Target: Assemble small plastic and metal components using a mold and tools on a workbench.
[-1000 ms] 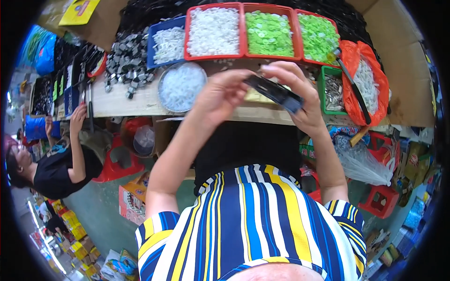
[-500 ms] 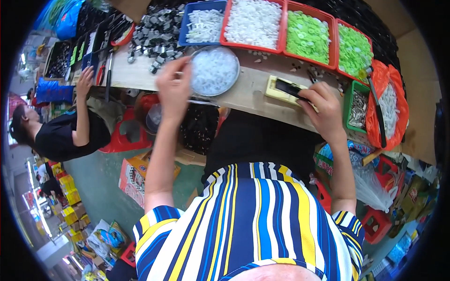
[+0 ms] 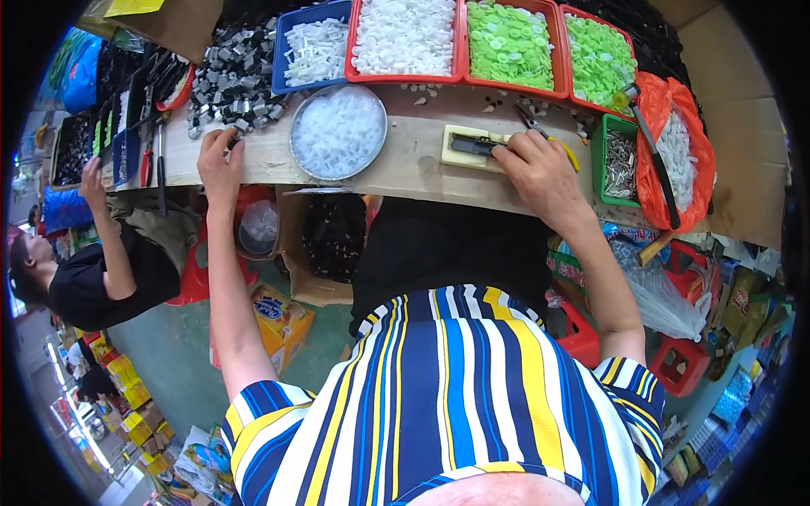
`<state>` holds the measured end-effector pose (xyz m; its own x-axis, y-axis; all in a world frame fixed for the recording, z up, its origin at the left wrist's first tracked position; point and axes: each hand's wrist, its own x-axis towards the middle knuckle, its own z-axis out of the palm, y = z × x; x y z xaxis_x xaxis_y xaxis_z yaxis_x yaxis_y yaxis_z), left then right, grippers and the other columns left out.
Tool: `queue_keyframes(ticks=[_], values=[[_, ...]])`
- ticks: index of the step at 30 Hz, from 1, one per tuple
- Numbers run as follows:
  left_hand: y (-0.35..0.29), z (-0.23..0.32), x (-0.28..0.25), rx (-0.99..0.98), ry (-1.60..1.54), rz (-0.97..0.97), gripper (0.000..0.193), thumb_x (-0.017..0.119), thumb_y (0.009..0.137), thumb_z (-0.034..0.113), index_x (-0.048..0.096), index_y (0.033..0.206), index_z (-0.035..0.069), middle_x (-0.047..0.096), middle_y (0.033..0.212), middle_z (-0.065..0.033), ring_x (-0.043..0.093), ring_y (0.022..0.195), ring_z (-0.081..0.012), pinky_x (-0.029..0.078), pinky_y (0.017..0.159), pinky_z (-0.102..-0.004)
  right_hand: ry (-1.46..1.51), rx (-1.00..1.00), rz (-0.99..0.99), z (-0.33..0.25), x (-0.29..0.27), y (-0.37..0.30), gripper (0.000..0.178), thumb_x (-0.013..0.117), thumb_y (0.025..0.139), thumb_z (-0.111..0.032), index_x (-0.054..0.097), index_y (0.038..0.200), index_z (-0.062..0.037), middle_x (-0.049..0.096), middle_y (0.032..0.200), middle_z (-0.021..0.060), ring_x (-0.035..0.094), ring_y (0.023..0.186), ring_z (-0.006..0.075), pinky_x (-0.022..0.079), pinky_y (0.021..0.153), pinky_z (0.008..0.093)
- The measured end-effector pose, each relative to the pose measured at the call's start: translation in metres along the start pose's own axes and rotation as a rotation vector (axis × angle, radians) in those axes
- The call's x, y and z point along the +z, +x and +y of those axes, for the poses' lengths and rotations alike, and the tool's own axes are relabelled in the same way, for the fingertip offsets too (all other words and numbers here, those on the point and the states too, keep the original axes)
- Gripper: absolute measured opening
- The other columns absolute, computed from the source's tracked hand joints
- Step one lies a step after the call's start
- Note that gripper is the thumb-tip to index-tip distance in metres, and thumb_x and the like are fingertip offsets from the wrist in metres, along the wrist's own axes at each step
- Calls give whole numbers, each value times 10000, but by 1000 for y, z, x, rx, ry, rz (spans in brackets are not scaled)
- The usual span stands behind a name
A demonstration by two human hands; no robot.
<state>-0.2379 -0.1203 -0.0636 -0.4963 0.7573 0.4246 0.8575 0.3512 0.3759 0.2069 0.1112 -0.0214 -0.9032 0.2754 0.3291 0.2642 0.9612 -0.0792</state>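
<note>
Pinches small dark piece [image 3: 233,143] in left hand [image 3: 220,167]; in right hand [image 3: 542,175], long black part [image 3: 474,144], apparently steadied on cream oblong block [image 3: 456,159].

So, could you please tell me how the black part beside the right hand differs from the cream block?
The black part is dark, while the cream block is pale. The black part is narrower; the cream block is wider. The black part lies on the cream block, which rests on the table. Both are elongated.
</note>
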Motion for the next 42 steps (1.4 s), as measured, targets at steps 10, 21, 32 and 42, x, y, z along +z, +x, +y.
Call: queue_keyframes(ticks=[10, 21, 32, 42], values=[[-1, -10, -5, -115, 43, 13, 271, 769, 807, 118, 704, 1058, 41, 707, 915, -134, 669, 833, -281, 517, 757, -357, -6, -63, -99, 4, -1, 8, 235, 608, 795, -81, 650, 1026, -75, 575, 913, 49, 595, 918, 223, 469, 762, 352], [-22, -2, -13, -242, -285, 6, 334, 735, 852, 51, 692, 1181, 19, 715, 1034, -93, 671, 880, -136, 535, 740, -257, 154, -35, -32, 13, 8, 1, 218, 635, 805, -80, 663, 1018, -44, 593, 930, 81, 611, 915, 258, 481, 752, 368], [-25, 177, 2, -549, -1713, -194, 299, 591, 970, 34, 604, 1260, -34, 681, 1139, -166, 651, 1035, -191, 512, 903, -284, 691, 215, 268, -53, -16, 48, 313, 787, 783, -149, 669, 1045, -25, 647, 952, 134, 654, 867, 319, 518, 743, 391], [-33, 260, 41, -606, -1703, -359, 355, 648, 912, -37, 610, 1264, -9, 658, 1183, -92, 634, 1058, -149, 513, 942, -280, 621, 215, 326, -47, -10, 49, 287, 784, 747, -122, 691, 1009, -51, 638, 937, 119, 636, 881, 314, 500, 745, 400]])
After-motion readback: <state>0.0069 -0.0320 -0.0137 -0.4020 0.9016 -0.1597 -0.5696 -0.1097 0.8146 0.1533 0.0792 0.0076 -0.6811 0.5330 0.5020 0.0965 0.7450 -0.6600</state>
